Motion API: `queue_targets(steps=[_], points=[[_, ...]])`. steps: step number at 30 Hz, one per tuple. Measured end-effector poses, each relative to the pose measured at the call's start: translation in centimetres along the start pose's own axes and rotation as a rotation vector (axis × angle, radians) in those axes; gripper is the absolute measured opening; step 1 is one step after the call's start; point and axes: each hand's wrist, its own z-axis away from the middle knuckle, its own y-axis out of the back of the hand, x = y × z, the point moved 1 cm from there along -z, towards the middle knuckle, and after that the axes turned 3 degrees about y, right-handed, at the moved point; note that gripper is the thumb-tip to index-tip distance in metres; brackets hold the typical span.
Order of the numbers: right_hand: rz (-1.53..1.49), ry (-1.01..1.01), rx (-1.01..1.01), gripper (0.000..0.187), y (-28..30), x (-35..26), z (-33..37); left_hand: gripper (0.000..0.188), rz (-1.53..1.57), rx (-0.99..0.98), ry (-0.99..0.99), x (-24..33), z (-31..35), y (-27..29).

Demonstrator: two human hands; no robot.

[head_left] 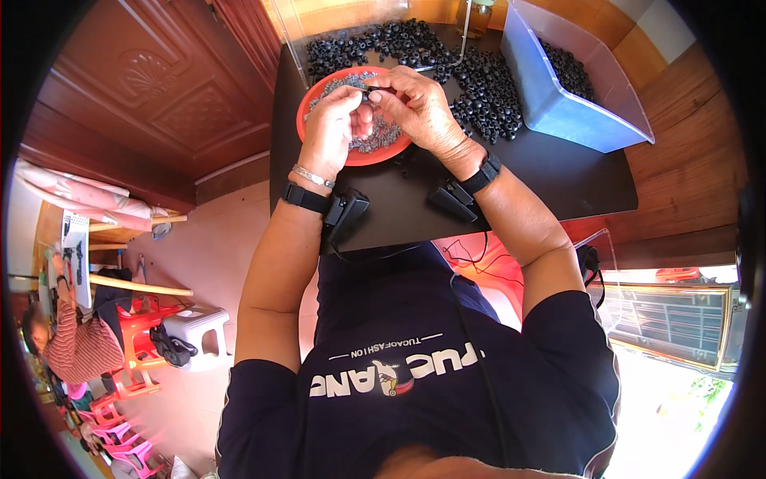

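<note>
Black part [368, 93]: our left hand [330, 124] and right hand [423, 108] pinch it above the red bowl [371, 160]. Likely light, stiff; we'd grip its sides.

Readable print stands on the front of the person's dark shirt [439, 419]: a row of large white letters [343, 386], upside down in this view, with a small coloured emblem [389, 378] among them. Just beyond, on the far side, smaller white capitals [396, 347] run between two short dashes [339, 357].

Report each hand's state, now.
Left hand: closed, pinching a small black piece.
Right hand: closed, apparently pinching the same piece.
</note>
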Motion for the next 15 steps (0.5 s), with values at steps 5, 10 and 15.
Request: queue_targets(steps=[5,10,15], points=[[-0.038,-0.024,-0.022,0.018,-0.09,0.28,0.08,0.017,-0.120,0.041,0.003,0.12,0.12,-0.12],[-0.060,-0.046,-0.051,0.018,-0.10,0.46,0.09,0.017,-0.150,0.059,0.011,0.08,0.15,-0.16],[-0.067,-0.031,-0.051,0.018,-0.15,0.69,0.12,0.017,-0.174,0.062,-0.011,-0.08,0.07,-0.05]])
